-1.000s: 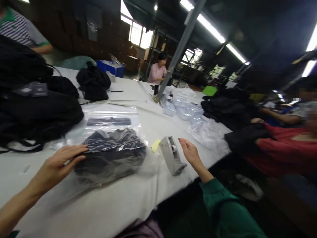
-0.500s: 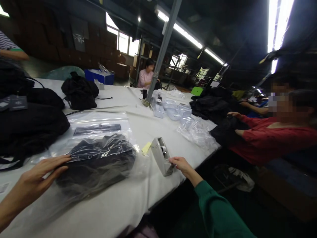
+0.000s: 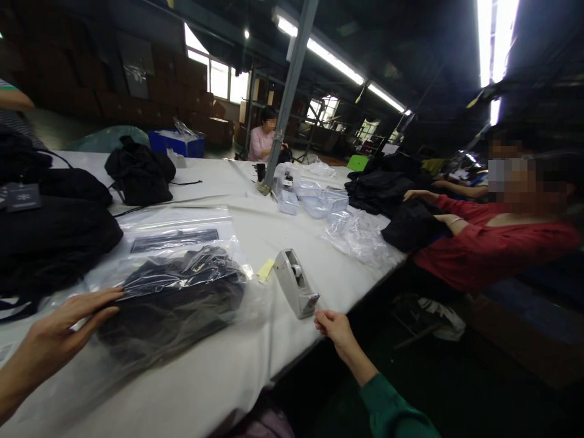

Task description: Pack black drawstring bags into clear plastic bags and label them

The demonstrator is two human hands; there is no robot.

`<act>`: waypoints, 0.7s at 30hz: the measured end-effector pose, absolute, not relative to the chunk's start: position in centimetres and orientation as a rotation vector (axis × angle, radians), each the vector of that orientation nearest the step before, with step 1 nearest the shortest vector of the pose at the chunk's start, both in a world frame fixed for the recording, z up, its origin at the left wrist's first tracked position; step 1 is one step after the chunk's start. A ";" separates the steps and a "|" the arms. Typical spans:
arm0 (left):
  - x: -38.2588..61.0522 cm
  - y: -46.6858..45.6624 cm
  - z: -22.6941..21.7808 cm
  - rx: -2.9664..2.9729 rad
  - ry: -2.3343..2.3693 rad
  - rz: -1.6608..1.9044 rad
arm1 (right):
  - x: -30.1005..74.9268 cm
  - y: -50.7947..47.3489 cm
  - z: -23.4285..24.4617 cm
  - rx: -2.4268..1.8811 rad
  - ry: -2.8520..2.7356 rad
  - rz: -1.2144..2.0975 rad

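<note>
A clear plastic bag (image 3: pixel 182 271) with dark folded fabric inside lies on the white table, its flap folded over the top. My left hand (image 3: pixel 64 340) rests at the bag's left end, fingers stretched out and thumb apart, fingertips touching the plastic. A grey tape dispenser (image 3: pixel 292 286) stands to the right of the bag. Just off its front end, my right hand (image 3: pixel 335 331) is closed in a pinch on what appears to be a strip of tape; the strip itself hardly shows. A yellow slip of paper (image 3: pixel 265 270) lies between bag and dispenser.
Black bags (image 3: pixel 55 237) with hang tags are heaped at left, and a black drawstring bag (image 3: pixel 139 170) stands behind. Clear plastic trays (image 3: pixel 314 198) and crumpled plastic (image 3: pixel 356 237) lie near a metal post (image 3: pixel 292 91). A co-worker in red (image 3: pixel 493 243) handles black fabric at right.
My right hand has moved from the dispenser's front end slightly towards me, fingers still pinched. My left hand stays on the bag. The view has shifted a little.
</note>
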State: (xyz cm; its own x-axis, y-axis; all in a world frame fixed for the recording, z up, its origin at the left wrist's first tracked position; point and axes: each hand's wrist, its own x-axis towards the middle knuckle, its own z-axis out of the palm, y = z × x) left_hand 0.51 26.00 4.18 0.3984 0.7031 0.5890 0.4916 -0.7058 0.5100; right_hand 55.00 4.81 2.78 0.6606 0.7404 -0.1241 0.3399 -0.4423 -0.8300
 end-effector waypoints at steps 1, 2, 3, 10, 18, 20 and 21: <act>0.6 25.9 4.4 2.391 1.060 1.198 | 55.0 4.9 2.4 -2.073 -0.840 0.591; 0.7 25.9 4.5 2.387 1.069 1.196 | 55.0 4.8 2.1 -2.103 -0.847 0.562; 0.8 25.9 4.6 2.388 1.078 1.200 | 55.1 4.6 2.0 -2.136 -0.858 0.530; 1.5 25.1 6.7 2.402 1.083 1.203 | 55.5 3.1 5.2 -2.253 -1.179 0.367; 1.8 25.6 7.2 2.430 1.057 1.220 | 38.7 15.1 20.7 -1.142 -2.553 0.236; 1.7 25.6 7.2 2.433 1.023 1.224 | 33.2 17.7 23.2 -0.859 -2.787 0.283; 1.7 25.7 7.2 2.434 1.010 1.223 | 30.8 18.9 23.9 -0.743 -2.879 0.305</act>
State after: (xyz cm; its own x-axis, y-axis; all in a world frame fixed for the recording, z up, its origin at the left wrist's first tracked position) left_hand 1.70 25.68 7.21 0.4123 0.6731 0.6140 0.4762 -0.7337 0.4847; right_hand 30.84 18.91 23.94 -0.8655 0.4917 0.0959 0.4607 0.8564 -0.2333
